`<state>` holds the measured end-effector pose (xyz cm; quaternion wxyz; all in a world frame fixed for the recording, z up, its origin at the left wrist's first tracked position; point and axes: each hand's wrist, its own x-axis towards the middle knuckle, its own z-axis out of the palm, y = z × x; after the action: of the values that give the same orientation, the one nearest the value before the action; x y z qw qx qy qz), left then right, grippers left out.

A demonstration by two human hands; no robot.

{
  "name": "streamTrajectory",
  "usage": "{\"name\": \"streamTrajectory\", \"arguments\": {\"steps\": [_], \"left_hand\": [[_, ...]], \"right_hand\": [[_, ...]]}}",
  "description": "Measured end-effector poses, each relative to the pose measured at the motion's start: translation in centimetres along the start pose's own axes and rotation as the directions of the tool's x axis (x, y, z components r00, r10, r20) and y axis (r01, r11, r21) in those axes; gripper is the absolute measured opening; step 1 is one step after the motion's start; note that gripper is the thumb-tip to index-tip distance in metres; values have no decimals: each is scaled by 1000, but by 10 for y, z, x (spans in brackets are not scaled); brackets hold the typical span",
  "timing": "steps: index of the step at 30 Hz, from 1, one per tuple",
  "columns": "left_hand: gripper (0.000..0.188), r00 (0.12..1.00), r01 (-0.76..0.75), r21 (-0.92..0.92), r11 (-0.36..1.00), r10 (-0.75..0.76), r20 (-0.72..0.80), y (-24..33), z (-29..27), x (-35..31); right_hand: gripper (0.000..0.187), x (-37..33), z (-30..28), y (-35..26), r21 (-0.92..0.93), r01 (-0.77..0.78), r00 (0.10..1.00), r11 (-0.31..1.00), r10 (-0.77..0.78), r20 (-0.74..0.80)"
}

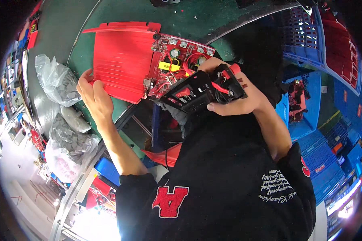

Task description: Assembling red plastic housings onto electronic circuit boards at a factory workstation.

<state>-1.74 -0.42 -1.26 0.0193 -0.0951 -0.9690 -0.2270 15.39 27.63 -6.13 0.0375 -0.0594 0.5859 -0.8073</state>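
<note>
A red ridged metal housing (120, 60) lies tilted at the front edge of the green bench. My left hand (95, 95) grips its lower left edge, thumb on top. From the housing's right side sticks out a red circuit board (177, 54), with coils, capacitors, a yellow-wrapped transformer (169, 66) and red wires. In my right hand (243, 102) is a black end panel (195, 94), held at an angle beside the board's right end. The panel carries a red switch (183, 93), a red terminal (235, 68) and looped red and black wires. My right fingertips are partly hidden behind it.
Clear plastic bags (58, 82) of small grey parts sit left on the green bench (136, 10). Blue crates (303, 34) stand at the right, and a blue bin (303, 106) there holds red and black parts. A red sheet part (169, 154) lies below the bench edge.
</note>
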Motion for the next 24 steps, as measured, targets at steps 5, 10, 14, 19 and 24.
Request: {"name": "streamTrajectory", "arguments": {"steps": [5,10,14,19,24], "left_hand": [[46,1000,-21,-5,1000,21,-9,-4,0,1],[46,999,-19,28,999,20,-30,-3,0,0],[44,997,-56,28,998,58,-59,-5,2,-3],[8,776,-597,332,731,631,6,-29,3,2],[9,773,-589,282,757,630,-74,-33,8,0]], "right_hand": [[55,7,0,-1,-14,31,1000,999,-31,5],[55,13,16,2,48,21,1000,999,-20,-17],[56,22,26,-3,23,21,999,1000,-20,-39],[57,47,41,-13,135,-80,992,988,92,-88],[50,70,61,-29,-72,-128,975,989,113,-190]]}}
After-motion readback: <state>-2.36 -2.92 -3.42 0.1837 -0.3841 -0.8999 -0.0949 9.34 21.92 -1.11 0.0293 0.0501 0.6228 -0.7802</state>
